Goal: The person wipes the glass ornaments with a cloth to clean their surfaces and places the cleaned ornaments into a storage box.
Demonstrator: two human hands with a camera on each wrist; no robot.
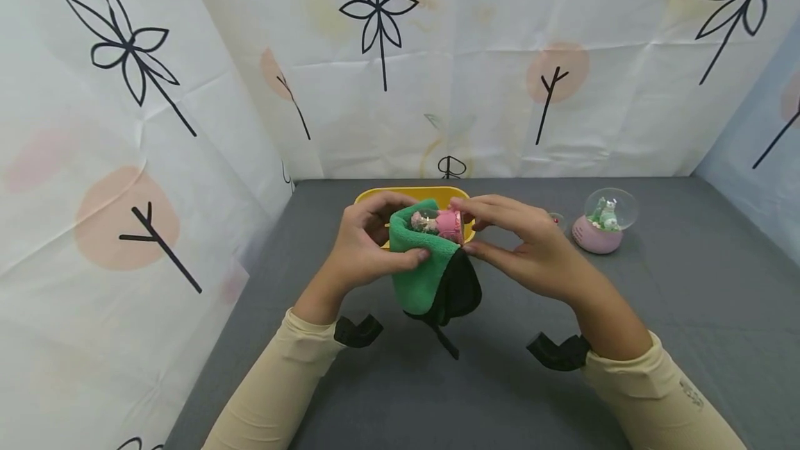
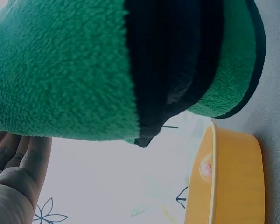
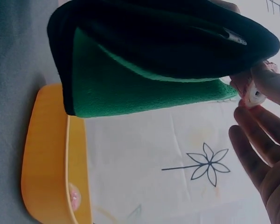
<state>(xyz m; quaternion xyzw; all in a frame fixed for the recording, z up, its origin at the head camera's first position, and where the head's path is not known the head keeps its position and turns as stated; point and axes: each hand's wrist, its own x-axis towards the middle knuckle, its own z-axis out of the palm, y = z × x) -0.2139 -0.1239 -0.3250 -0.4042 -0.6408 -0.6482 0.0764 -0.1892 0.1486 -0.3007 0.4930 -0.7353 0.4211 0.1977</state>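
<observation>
My left hand (image 1: 365,245) grips a green fleecy cloth (image 1: 412,287) with a black edge and backing, its thumb lying over the front. Cupped in the cloth lies a small snow globe (image 1: 448,224) on its side, pink base toward the right. At that base, the thumb and fingertips of my right hand (image 1: 531,245) pinch the rim. The right wrist view shows the underside of the base (image 3: 256,95) between the thumb and fingers. Cloth hides much of the left fingers in the left wrist view.
Behind the cloth stands a yellow bin (image 1: 409,191) with a pink and clear thing (image 2: 206,168) inside. To the right, a second snow globe (image 1: 598,238) with a pink base rests on the grey table (image 1: 687,297). Another small clear globe (image 1: 557,219) is partly hidden behind my right hand.
</observation>
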